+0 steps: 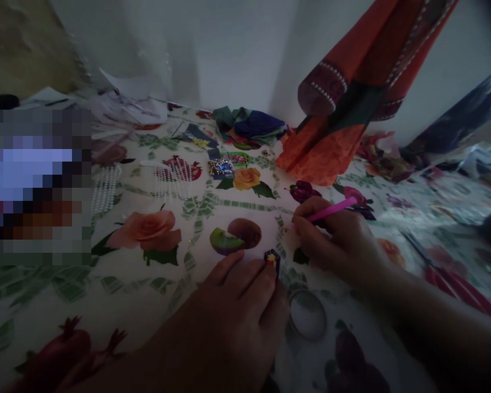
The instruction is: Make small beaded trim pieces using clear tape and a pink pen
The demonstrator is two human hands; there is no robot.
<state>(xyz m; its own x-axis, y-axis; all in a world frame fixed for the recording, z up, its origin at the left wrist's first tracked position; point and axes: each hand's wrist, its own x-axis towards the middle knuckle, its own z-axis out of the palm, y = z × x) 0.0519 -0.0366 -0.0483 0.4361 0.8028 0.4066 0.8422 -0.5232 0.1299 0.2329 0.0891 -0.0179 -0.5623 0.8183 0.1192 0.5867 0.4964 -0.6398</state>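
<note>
Pen, bright pink (pixel 335 208), is pinched in the right hand (pixel 339 237), fingers closed round it, just above the fruit-and-flower cloth (pixel 143 322). Left hand (pixel 245 305) has a fingertip resting on a small dark piece with a yellow and red pattern (pixel 272 256), but I honestly can't tell if the thumb's pinching it too. Round clear disc (pixel 308 315) sits right beside that hand, red-handled scissors (pixel 460 284) are off to the right, and bead strands (pixel 174 179) plus an orange garment (pixel 323 153) are further back.
</note>
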